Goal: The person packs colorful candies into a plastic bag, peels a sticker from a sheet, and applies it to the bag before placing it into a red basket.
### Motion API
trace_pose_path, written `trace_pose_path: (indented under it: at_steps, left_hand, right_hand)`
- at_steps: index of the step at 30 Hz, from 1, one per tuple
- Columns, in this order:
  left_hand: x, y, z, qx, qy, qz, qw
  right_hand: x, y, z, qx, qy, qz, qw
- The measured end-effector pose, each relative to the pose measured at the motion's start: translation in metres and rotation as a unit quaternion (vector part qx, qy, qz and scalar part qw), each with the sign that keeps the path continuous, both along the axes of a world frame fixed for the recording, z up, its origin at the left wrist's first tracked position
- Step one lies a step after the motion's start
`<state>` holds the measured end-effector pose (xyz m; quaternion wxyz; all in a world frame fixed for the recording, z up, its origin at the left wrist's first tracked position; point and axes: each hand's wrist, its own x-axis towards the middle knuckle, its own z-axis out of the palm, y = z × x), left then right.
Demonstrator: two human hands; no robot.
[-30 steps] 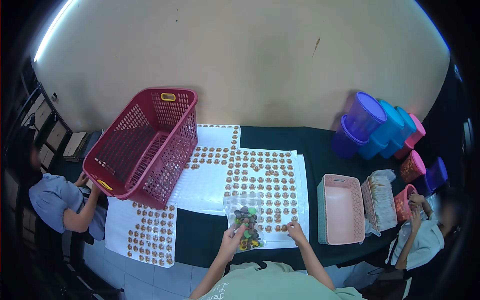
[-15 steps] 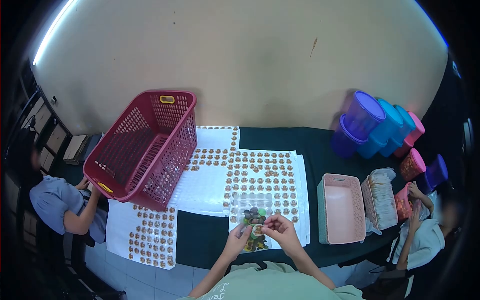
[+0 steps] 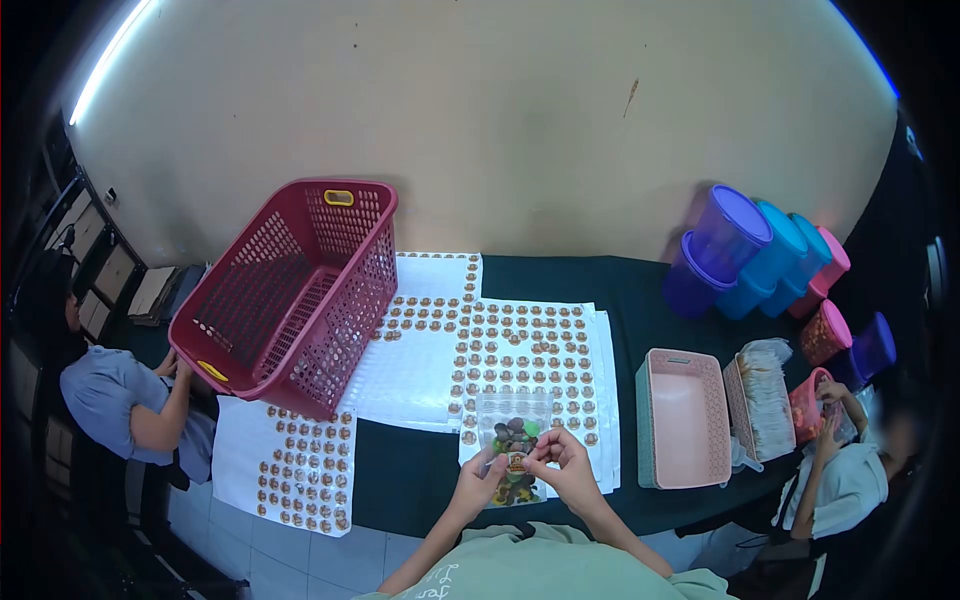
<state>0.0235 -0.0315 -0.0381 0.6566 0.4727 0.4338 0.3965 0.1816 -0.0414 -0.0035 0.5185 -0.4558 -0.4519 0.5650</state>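
A clear plastic pouch (image 3: 516,408) lies before me on the sticker sheets, filled with green, brown and yellow pieces that look like candies or pebbles. My left hand (image 3: 477,486) grips the pouch at its left side, thumb on the front. On the pouch's front is a round brown label sticker (image 3: 517,463). The fingertips of my right hand (image 3: 565,468) pinch its right edge. Beneath and beyond the pouch, a white sheet (image 3: 487,330) carries rows of matching round stickers.
A maroon laundry basket (image 3: 340,300) stands left on the sheets, near a person in blue (image 3: 125,400). Right are a pink bin (image 3: 690,420), a basket of plastic packets (image 3: 765,400) and stacked purple and teal tubs (image 3: 735,235). Another person (image 3: 845,480) handles a red container (image 3: 805,405).
The sticker in my right fingers has turned and now sits flatter against the pouch front. My left hand stays on the pouch. At right, the other person's hands have shifted slightly at the red container.
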Motion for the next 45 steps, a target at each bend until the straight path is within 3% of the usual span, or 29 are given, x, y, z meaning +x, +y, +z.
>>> trace_pose_path:
  at_steps: [10,13,15,19,21,23,25,30,33,35,38,42,44,45]
  left_hand:
    - [0.004,-0.001,0.003,0.015,-0.046,0.005,0.999]
    - [0.004,-0.001,-0.005,0.016,-0.033,0.012,0.999]
    - [0.004,0.0,-0.007,0.019,-0.02,0.014,1.0]
    - [0.003,0.001,-0.002,-0.025,-0.062,0.023,0.997]
    - [0.002,0.001,0.001,-0.023,-0.062,0.018,0.998]
    - [0.003,0.001,0.007,-0.025,-0.047,0.011,0.999]
    - [0.004,0.001,0.005,-0.013,-0.044,0.017,0.999]
    - [0.004,0.002,-0.005,-0.035,-0.083,0.038,0.995]
    - [0.006,0.002,-0.007,-0.013,-0.075,0.037,0.996]
    - [0.006,0.003,-0.011,-0.021,-0.095,0.033,0.995]
    - [0.007,0.007,0.002,-0.016,-0.049,0.0,0.999]
    - [0.008,0.008,0.006,-0.003,0.016,-0.013,1.0]
    - [0.008,0.01,0.01,-0.022,-0.068,-0.017,0.997]
    - [0.006,0.01,0.01,-0.022,-0.067,-0.019,0.997]
  right_hand:
    - [-0.002,0.0,0.0,-0.012,-0.001,0.002,1.0]
    - [-0.002,0.0,0.001,0.001,-0.032,-0.004,0.999]
    - [-0.001,0.0,0.004,-0.027,-0.13,0.012,0.991]
    - [0.006,0.006,-0.006,0.002,-0.102,0.01,0.995]
    - [0.008,0.011,-0.002,-0.033,-0.012,-0.047,0.998]
    - [0.011,0.011,-0.006,-0.004,-0.046,-0.058,0.997]
    - [0.013,0.014,-0.014,-0.043,-0.1,0.072,0.991]
    - [0.004,0.01,-0.018,-0.061,-0.024,0.036,0.997]
    - [0.007,0.01,-0.024,-0.052,-0.052,0.041,0.996]
    - [0.009,0.01,-0.021,-0.012,-0.162,0.018,0.987]
    - [0.008,0.01,-0.028,0.042,-0.232,-0.029,0.971]
    - [0.005,0.008,-0.023,0.027,-0.237,-0.045,0.97]
    - [0.006,0.01,-0.024,-0.008,-0.099,-0.01,0.995]
    - [0.008,0.01,-0.023,-0.008,-0.099,-0.011,0.995]
